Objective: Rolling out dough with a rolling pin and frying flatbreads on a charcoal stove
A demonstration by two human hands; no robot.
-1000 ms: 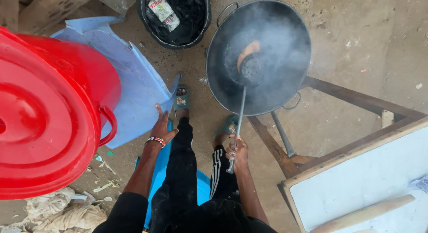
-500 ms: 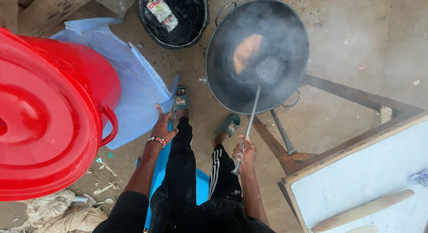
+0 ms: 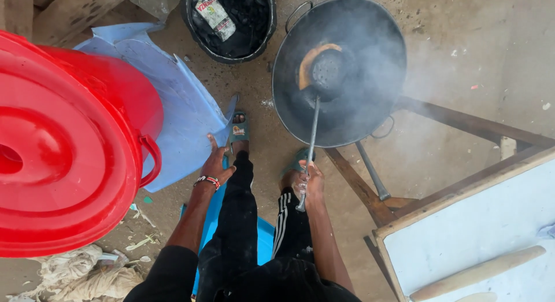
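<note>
Watching from my remote seat, I saw that the long-handled perforated metal skimmer (image 3: 324, 76) had shifted over the last second; half a second earlier its round head had sat lower right of the flat golden-brown piece of frying dough (image 3: 307, 60), and now it lay on top of it, covering most of it so only a curved edge showed at the upper left; I judged this as pressing or turning the dough while it fried, so the cooking seemed mid-way rather than finished; smoke rose off the wide black round-bottomed frying pan (image 3: 370, 114). The right hand (image 3: 309, 183) was closed around the lower end of the thin handle, fingers wrapped tight, well apart from the dough, which lay at the far end of the tool in the pan's upper left; the left hand (image 3: 217, 163) had stayed resting on the knee, fingers loosely spread and holding nothing, near the pale blue plastic sheet (image 3: 173, 94) beside the big red plastic lidded tub (image 3: 69, 146).
</note>
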